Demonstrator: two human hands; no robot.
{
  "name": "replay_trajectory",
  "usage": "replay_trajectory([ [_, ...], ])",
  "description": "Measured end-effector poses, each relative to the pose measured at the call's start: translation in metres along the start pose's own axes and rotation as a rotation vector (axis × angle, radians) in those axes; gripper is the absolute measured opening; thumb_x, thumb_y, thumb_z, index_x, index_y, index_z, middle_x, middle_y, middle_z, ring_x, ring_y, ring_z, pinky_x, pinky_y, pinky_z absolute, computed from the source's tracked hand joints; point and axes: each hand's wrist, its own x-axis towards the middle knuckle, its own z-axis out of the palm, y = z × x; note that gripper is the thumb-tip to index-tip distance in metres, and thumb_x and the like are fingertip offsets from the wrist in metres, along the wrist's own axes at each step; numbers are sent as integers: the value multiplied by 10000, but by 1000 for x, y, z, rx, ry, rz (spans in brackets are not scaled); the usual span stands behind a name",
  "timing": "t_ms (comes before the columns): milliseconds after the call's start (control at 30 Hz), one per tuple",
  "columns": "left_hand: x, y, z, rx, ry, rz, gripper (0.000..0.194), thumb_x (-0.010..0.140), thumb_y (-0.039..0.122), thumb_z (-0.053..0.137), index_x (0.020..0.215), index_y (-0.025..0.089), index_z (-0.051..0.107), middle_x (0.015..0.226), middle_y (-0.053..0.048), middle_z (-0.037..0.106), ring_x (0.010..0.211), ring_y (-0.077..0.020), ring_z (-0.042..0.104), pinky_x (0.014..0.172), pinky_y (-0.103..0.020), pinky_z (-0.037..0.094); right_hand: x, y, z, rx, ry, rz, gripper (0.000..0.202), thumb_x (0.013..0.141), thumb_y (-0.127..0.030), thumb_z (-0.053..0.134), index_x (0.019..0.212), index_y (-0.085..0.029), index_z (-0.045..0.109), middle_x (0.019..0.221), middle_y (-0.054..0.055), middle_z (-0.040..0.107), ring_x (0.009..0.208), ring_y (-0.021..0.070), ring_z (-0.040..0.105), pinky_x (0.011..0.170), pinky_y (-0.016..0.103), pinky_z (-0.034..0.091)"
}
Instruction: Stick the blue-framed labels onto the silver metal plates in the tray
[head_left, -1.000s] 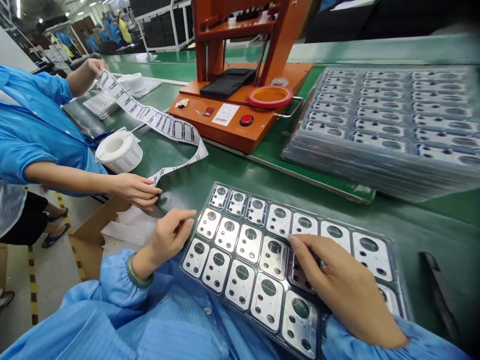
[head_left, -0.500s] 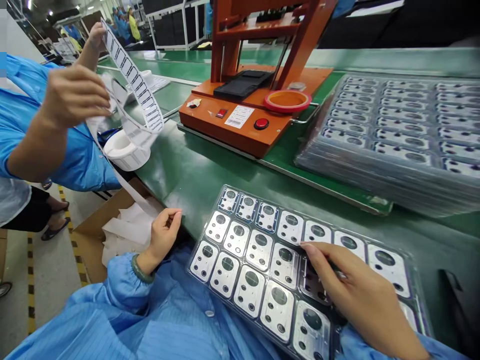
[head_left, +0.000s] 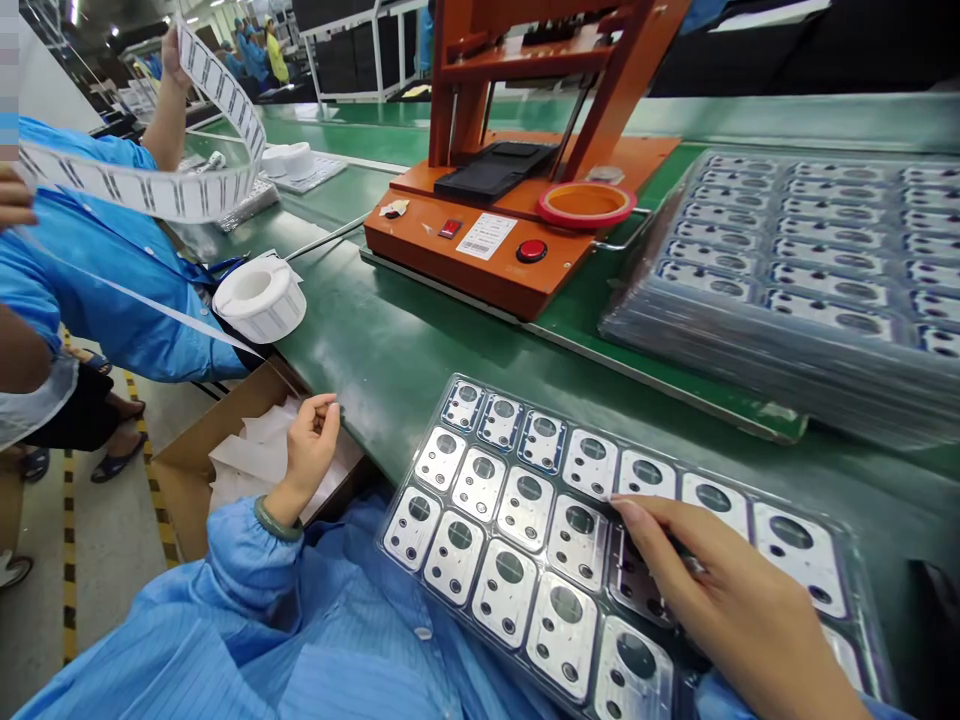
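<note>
A clear plastic tray (head_left: 757, 478) holds rows of silver metal plates (head_left: 504, 593), each with one large dark round window and smaller holes. Over its right part is my right hand (head_left: 727, 590), thumb and forefinger pinched at the lower edge of a plate in the far row. A dark slim thing shows under the palm; its kind is unclear. My left hand (head_left: 309, 450) hovers off the tray's left side, above a cardboard box (head_left: 184, 490) with white paper sheets (head_left: 251, 455). Its fingers are curled together, and whatever they may hold is too small to make out.
An orange press (head_left: 480, 240) with an orange tape roll (head_left: 587, 203) stands behind the tray. Stacked trays of plates (head_left: 750, 310) are at right. At left, a co-worker's hands stretch a label strip (head_left: 172, 195) near a white label roll (head_left: 262, 300).
My left hand has shifted slightly up and left, while my right hand keeps its pinch at the same plate. The co-worker's hands have moved apart leftward, pulling the label strip out into a wide curve.
</note>
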Motion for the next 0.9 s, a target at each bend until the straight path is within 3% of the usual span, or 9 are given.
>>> replay_trajectory([
  [500, -1, -27, 1, -37, 41, -102, 332, 884, 415, 495, 1078, 152, 553, 696, 14, 541, 533, -76, 490, 506, -196, 416, 4, -2, -3, -21, -58, 115, 388, 822, -609, 441, 809, -288, 659, 850, 38, 713, 738, 250, 666, 702, 378, 528],
  [900, 12, -29, 3, -66, 67, -89, 319, 865, 423, 525, 1030, 153, 568, 683, 16, 526, 534, -79, 482, 508, -201, 414, 4, 0, -3, -4, -55, 84, 368, 829, -591, 451, 821, -288, 659, 854, 41, 713, 754, 254, 671, 725, 389, 523],
])
